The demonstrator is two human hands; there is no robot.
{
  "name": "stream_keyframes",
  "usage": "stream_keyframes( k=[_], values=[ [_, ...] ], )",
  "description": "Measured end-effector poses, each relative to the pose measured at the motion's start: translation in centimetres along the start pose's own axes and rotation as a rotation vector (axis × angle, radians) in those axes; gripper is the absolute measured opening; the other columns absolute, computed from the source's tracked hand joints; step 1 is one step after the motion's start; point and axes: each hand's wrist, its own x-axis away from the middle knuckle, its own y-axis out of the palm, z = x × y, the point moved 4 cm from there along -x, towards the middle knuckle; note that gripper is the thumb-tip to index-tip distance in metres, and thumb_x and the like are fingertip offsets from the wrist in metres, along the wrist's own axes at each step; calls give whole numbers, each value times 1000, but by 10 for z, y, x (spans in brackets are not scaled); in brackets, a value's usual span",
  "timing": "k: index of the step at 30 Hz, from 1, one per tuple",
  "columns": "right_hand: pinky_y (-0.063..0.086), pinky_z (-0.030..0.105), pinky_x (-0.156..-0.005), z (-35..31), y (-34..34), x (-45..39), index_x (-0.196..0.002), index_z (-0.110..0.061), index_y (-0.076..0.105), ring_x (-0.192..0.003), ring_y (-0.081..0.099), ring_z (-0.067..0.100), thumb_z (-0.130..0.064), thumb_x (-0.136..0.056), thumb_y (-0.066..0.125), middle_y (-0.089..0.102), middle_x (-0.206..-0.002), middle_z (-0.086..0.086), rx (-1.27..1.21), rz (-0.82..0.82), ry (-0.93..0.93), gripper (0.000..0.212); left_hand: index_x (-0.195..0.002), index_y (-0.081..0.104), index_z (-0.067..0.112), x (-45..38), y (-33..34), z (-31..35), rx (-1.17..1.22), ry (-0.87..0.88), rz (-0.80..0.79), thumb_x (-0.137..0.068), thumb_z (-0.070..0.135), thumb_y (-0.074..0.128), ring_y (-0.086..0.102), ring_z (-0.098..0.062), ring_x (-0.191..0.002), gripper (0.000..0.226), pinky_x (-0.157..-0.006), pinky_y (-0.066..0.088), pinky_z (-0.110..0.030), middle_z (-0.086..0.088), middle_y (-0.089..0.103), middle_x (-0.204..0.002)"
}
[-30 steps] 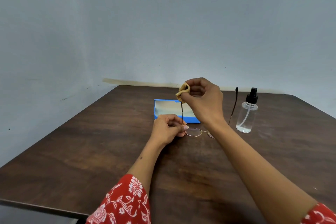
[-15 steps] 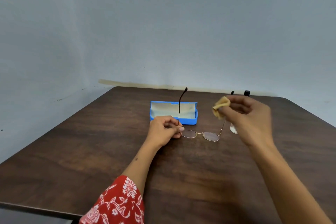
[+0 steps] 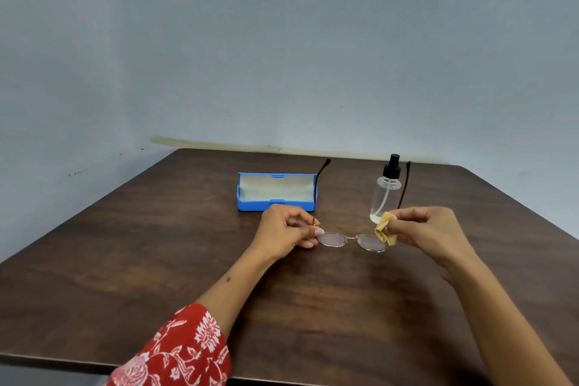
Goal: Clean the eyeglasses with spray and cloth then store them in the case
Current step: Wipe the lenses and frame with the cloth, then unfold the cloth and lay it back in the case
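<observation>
Gold-rimmed eyeglasses [image 3: 352, 240] are held just above the dark wooden table [image 3: 156, 260], lenses toward me and both black temples pointing up. My left hand [image 3: 286, 230] pinches the frame at its left hinge. My right hand [image 3: 429, 233] pinches a folded tan cloth [image 3: 384, 232] against the right end of the frame, at the base of the right temple. Behind my hands an open blue case [image 3: 275, 191] with a pale lining lies on the table. A clear spray bottle [image 3: 386, 189] with a black pump top stands to its right.
A plain grey wall rises behind the table's far edge. The table's front edge runs near my red patterned sleeve [image 3: 185, 351] at the bottom. Bare wood stretches left of the case and in front of my hands.
My right hand carried the cloth from the top of the left temple across and down to the right end of the frame. The left hand kept its hold on the hinge.
</observation>
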Motion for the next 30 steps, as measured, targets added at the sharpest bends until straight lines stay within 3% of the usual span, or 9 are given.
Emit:
stream_keyframes(
  k=[5, 12, 17, 20, 24, 27, 30],
  values=[
    [53, 47, -88, 4, -7, -3, -68, -28, 76, -85, 69, 22, -11, -66, 75, 73, -69, -2, 52, 54, -15, 17, -72, 70, 17, 4, 9, 5, -221, 36, 13, -73, 14, 79, 58, -11, -47, 10, -43, 41, -14, -2, 73, -74],
    [53, 46, -87, 10, -5, 0, -67, -20, 75, -84, 69, 22, -7, -67, 76, 73, -70, 0, 53, 73, 12, 13, -70, 71, 20, 3, 11, 5, -321, 57, 25, -68, 17, 83, 68, -31, -71, 13, -44, 45, -17, -3, 74, -78],
    [54, 46, -87, 15, -12, 7, -67, -25, 76, -85, 69, 21, -7, -63, 76, 73, -69, -1, 37, 79, 53, 18, -74, 72, 15, 3, 11, 5, -338, 54, 6, -68, 16, 83, 63, -20, -61, 12, -46, 46, -17, -3, 73, -76],
    [56, 40, -83, 15, -19, 19, -72, -15, 76, -79, 69, 22, 1, -68, 74, 73, -69, 4, -54, 81, 46, 16, -77, 73, 12, 3, 9, 5, -343, 38, 5, -67, 15, 83, 59, -15, -55, 15, -48, 46, -16, -4, 73, -75],
    [58, 23, -65, 7, -8, 39, -94, -1, 68, -64, 68, 14, 13, -77, 65, 72, -78, 14, -349, -42, 50, 22, -81, 73, 13, 5, 6, 7, -330, -5, -19, -64, 14, 85, 57, -7, -50, 20, -46, 44, -14, -2, 72, -72],
    [57, 30, -74, 1, 2, 51, -105, -8, 66, -79, 67, 24, 12, -81, 60, 70, -92, 22, -464, -141, 25, 32, -89, 70, 19, 11, -4, 16, -343, -83, -80, -61, 15, 87, 66, -5, -69, 33, -53, 50, -17, 1, 73, -84],
    [56, 28, -75, -5, 15, 63, -105, -5, 67, -84, 64, 27, 12, -83, 55, 70, -98, 22, -537, -258, -2, 30, -88, 68, 17, 33, -15, 36, -205, -69, 11, -67, 11, 83, 65, -8, -67, 26, -55, 53, -22, -4, 72, -86]
  ],
)
